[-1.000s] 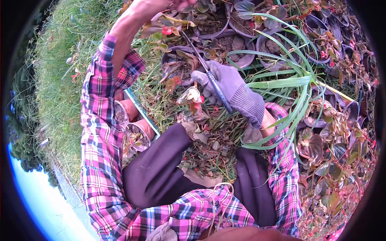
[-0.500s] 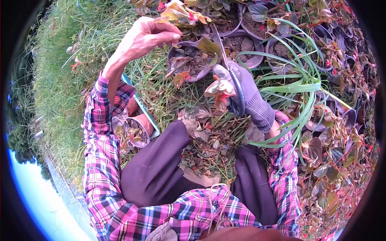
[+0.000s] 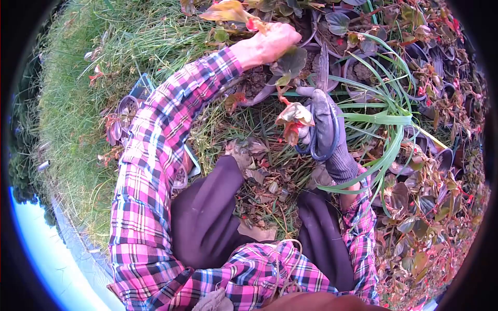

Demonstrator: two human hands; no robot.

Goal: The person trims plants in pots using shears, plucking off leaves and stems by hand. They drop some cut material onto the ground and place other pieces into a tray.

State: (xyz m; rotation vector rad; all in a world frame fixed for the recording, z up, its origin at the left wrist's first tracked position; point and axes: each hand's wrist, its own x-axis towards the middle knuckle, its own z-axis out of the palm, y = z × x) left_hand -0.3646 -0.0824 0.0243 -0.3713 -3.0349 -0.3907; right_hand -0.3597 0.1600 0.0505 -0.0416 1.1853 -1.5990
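My bare left hand point(image 3: 277, 43) is over the pots at the top, its fingers closed beside a dark leaf point(image 3: 290, 62); what they hold is hidden. A yellowish leaf with a red bloom point(image 3: 228, 11) shows just behind that hand. Gloved in grey, my right hand point(image 3: 322, 116) grips scissors point(image 3: 332, 136) by the dark handles, with the blades pointing up between the pots. A pale, wilted flower cluster point(image 3: 295, 120) hangs beside the glove. Soil-filled pots, one with a purplish rim point(image 3: 262, 96), lie partly behind my left hand and the leaves.
Long green blades of a grassy plant point(image 3: 386, 119) spread right of my glove. Wilted potted plants with red flowers point(image 3: 415, 207) crowd the right side. Grass point(image 3: 78, 119) covers the left. Another pot point(image 3: 128, 105) sits beyond my left sleeve, and dry leaves point(image 3: 259, 181) lie between my knees.
My left hand has moved right over the pots, and its fingers have closed. My right hand has shifted slightly right and down, turning the scissors more upright.
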